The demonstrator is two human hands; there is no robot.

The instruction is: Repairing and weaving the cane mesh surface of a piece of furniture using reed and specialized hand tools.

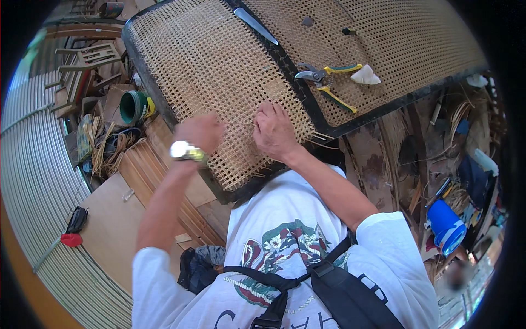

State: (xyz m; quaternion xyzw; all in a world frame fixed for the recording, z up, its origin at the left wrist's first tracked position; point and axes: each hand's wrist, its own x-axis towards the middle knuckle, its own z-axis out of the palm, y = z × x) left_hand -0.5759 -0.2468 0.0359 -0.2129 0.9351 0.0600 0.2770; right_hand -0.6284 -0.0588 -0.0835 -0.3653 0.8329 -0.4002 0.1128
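Observation:
A woven cane panel (211, 49) in a black frame lies in front of me. Over its near part, my right hand (274, 133) is closed, with its curled fingers against the weave; whatever they pinch is hidden. My left hand (200, 133), wearing a shiny wristwatch (186, 151), is above the panel's left side, and motion smears its fingers. Loose cane ends (324, 137) stick out at the near edge, right of my right hand. Farther up, pruning shears (323, 82) with yellow-green handles lie spread across the frame bar, beside a white crumpled lump (365, 75).
A pale blade-like tool (256, 26) rests on the frame's dividing bar. Small dark pieces (349, 32) lie on the far cane section. To the left stand a green bucket (134, 107) and a wooden chair frame (82, 68). A blue container (446, 226) sits among clutter at right.

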